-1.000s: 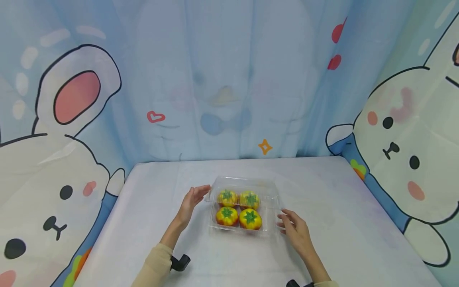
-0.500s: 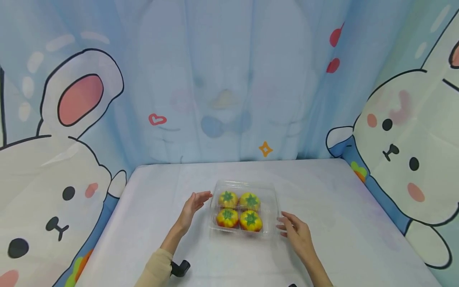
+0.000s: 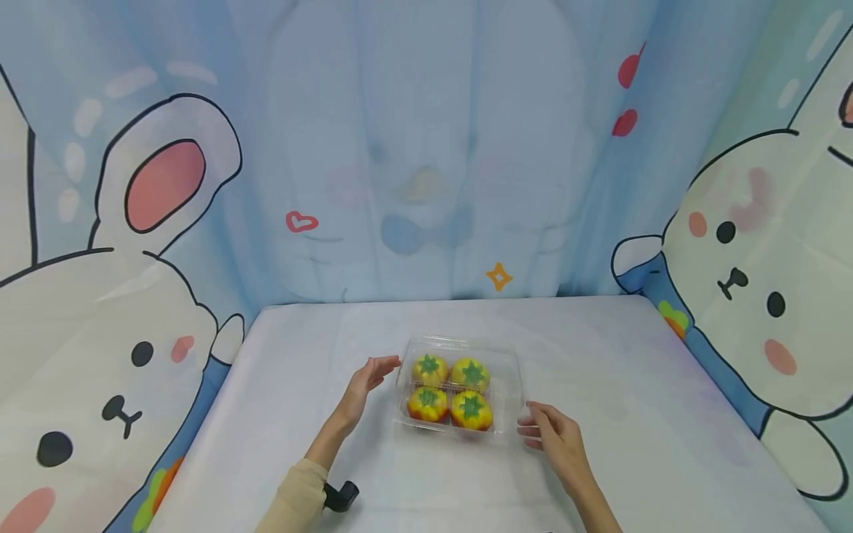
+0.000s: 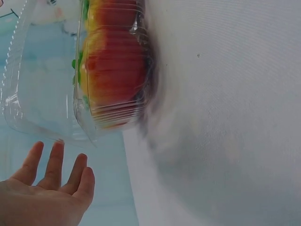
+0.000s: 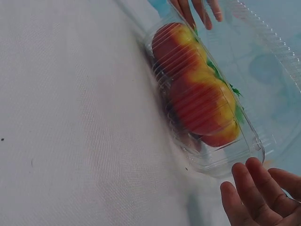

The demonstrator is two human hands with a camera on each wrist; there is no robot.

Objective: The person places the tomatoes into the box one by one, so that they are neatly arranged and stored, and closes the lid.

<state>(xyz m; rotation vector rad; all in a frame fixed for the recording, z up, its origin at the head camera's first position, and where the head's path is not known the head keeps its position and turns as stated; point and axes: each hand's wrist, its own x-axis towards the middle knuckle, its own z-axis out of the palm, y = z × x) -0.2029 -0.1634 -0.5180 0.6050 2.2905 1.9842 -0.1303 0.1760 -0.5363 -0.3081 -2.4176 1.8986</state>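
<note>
A clear plastic clamshell box (image 3: 508,385) stands mid-table, holding several red-and-yellow fruits (image 3: 472,411) with green leafy caps, like persimmons. Its clear lid (image 4: 42,80) is raised over the base in the left wrist view; how far it is open is hard to tell. My left hand (image 3: 363,385) is at the box's left side, fingers extended, a fingertip at the lid's edge; contact is uncertain. On the other side, my right hand (image 3: 556,440) has its fingertips (image 5: 254,165) close to the box's right corner, loosely bent and gripping nothing.
A white cloth (image 3: 666,414) covers the table. Behind and beside it hang blue curtains (image 3: 426,148) printed with cartoon rabbits. A black wrist mount (image 3: 341,496) shows beneath the left sleeve (image 3: 293,496).
The lid has tipped forward over the fruits compared with a second ago. Both hands have stayed beside the box with nearly the same finger pose. The whole view has shifted slightly.
</note>
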